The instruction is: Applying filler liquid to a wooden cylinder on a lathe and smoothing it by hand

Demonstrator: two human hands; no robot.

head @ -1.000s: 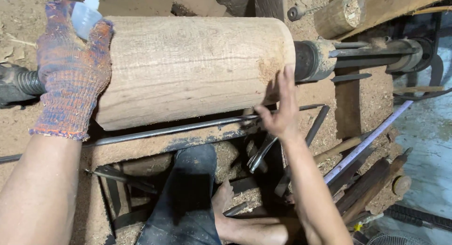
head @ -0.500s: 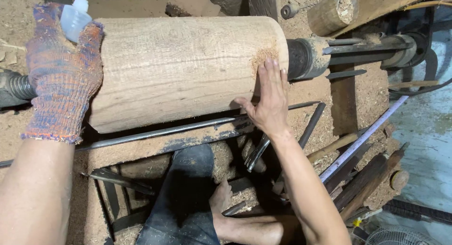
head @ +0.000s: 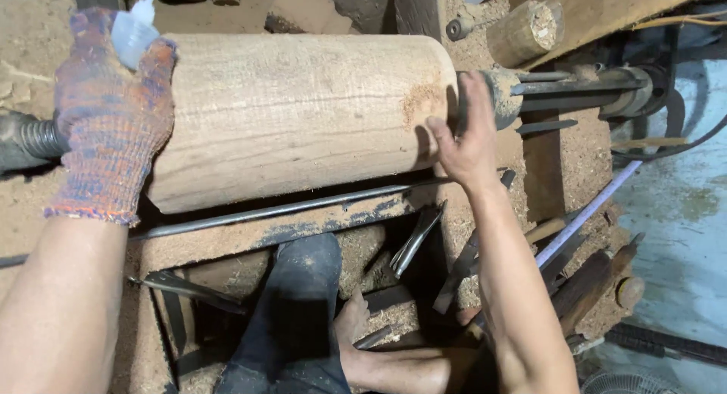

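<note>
A thick pale wooden log (head: 303, 114) lies sideways, held between two metal ends of a lathe. My left hand (head: 110, 117), in a knitted blue and orange glove, rests on the log's left end and grips a small clear squeeze bottle (head: 135, 32) with a white nozzle. My bare right hand (head: 469, 136) presses flat against the log's right end, fingers apart, beside a patch of sawdust. The metal spindle (head: 507, 98) sits just right of that hand.
A long steel rest bar (head: 288, 208) runs below the log. Sawdust covers the frame. Chisels (head: 416, 239) lean in the gap beneath. My leg in dark trousers (head: 295, 311) and bare foot show below. Wood offcuts (head: 526, 30) and rods lie at right.
My right hand has risen from the rest bar onto the log's right end and slid further right. The gloved left hand keeps holding the bottle at the left end.
</note>
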